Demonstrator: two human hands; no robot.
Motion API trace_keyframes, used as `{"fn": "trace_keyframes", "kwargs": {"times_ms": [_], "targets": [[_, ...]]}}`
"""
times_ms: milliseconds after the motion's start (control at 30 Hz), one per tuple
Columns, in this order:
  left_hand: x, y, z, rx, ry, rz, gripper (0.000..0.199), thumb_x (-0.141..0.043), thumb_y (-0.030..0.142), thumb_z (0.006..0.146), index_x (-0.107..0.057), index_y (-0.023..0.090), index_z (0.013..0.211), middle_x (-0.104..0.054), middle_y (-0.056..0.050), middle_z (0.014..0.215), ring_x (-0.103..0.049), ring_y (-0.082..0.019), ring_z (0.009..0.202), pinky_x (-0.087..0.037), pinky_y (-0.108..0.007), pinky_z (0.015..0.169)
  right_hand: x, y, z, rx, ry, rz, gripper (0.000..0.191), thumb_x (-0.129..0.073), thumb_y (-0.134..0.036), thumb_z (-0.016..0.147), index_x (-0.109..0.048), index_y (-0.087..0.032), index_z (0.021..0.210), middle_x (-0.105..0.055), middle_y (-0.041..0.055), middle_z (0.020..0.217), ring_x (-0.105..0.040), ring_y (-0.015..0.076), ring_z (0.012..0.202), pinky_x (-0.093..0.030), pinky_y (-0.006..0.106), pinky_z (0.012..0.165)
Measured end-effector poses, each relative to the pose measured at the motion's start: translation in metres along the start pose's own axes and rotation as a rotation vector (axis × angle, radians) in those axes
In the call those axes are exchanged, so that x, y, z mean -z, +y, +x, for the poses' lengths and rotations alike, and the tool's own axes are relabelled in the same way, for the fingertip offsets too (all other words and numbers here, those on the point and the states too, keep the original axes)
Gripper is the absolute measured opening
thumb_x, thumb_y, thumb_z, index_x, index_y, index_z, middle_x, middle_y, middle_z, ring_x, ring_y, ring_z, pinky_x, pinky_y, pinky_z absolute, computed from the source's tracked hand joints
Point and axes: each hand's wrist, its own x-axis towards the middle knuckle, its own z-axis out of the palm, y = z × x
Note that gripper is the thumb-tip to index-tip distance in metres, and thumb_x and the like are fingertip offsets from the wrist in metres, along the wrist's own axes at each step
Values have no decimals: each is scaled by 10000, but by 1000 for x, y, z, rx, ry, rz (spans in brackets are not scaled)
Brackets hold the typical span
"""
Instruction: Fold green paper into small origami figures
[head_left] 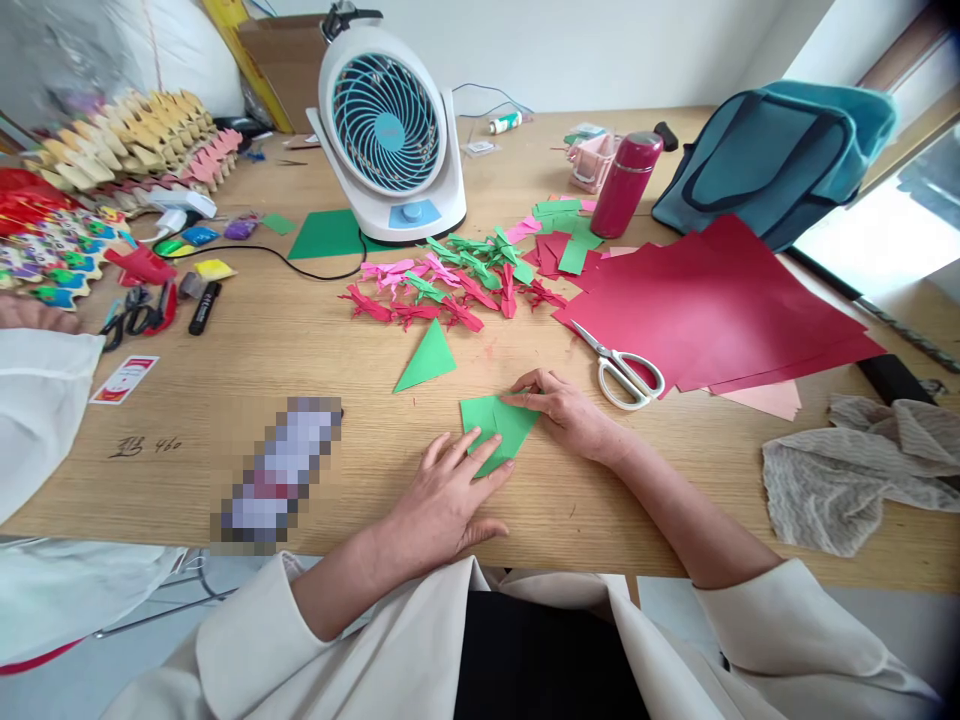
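A folded piece of green paper [480, 412] lies on the wooden table in front of me. My left hand [442, 495] rests flat across its lower part, fingers spread and thumb out to the side. At the paper's upper right edge, my right hand [574, 415] pinches it between thumb and fingers. Just behind is a green paper triangle [431, 358]. White-handled scissors [628, 377] lie beyond my right hand, partly over large red paper sheets [697, 310]. Several small twisted paper pieces [465, 280] in green, pink and red are heaped farther back.
A white fan [390, 125] stands at the back, its black cord running left. Right of it are a red thermos [628, 185] and a blue bag [772, 160]. A blurred phone [281, 475] lies front left, a cloth [847, 475] at right. Another person's sleeve [45, 410] enters from the left.
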Motion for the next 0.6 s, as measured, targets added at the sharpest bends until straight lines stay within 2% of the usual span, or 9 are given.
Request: {"fn": "trace_keyframes", "kwargs": {"times_ms": [67, 133, 233, 367, 500, 600], "targets": [[9, -1, 12, 48, 54, -29, 511, -432, 552, 960, -613, 195, 1277, -492, -130, 1476, -404, -337, 1372, -328, -565, 1097, 0, 0, -1, -6, 30, 46, 580, -427, 41, 816, -643, -229, 1281, -602, 115, 1168, -577, 227, 1089, -483, 434, 949], [14, -2, 28, 126, 104, -35, 409, -478, 420, 974, -600, 183, 1285, -511, -137, 1448, -439, -308, 1342, -347, -525, 1096, 2, 0, -3, -37, 83, 141, 582, -393, 32, 826, -644, -239, 1275, -619, 100, 1166, -591, 214, 1087, -490, 420, 953], [11, -7, 51, 224, 146, -13, 506, -572, 366, 929, -501, 148, 1380, -467, -174, 1464, -413, -322, 1359, -361, -510, 1086, 4, 3, -5, -137, 207, 278, 531, -367, -7, 854, -662, -231, 1234, -654, 80, 1111, -625, 190, 1010, -525, 378, 888], [1, -15, 68, 241, 139, -4, 619, -631, 366, 888, -418, 141, 1424, -439, -194, 1476, -380, -334, 1378, -346, -517, 1092, 4, 8, -6, -234, 355, 291, 423, -368, -68, 896, -682, -203, 1145, -672, 74, 1022, -631, 182, 935, -536, 362, 818], [2, -20, 74, 234, 119, -83, 695, -679, 362, 847, -375, 172, 1442, -512, -153, 1401, -468, -304, 1279, -393, -483, 1044, 4, 6, -5, -254, 406, 199, 353, -399, -116, 932, -673, -210, 1134, -659, 76, 1009, -626, 198, 962, -516, 384, 864], [5, -22, 76, 213, 130, -130, 690, -707, 339, 824, -401, 198, 1427, -524, -125, 1376, -490, -292, 1242, -412, -465, 1031, 5, 2, -6, -252, 401, 117, 337, -428, -123, 933, -658, -212, 1162, -638, 87, 1039, -616, 209, 975, -510, 385, 858]]}}
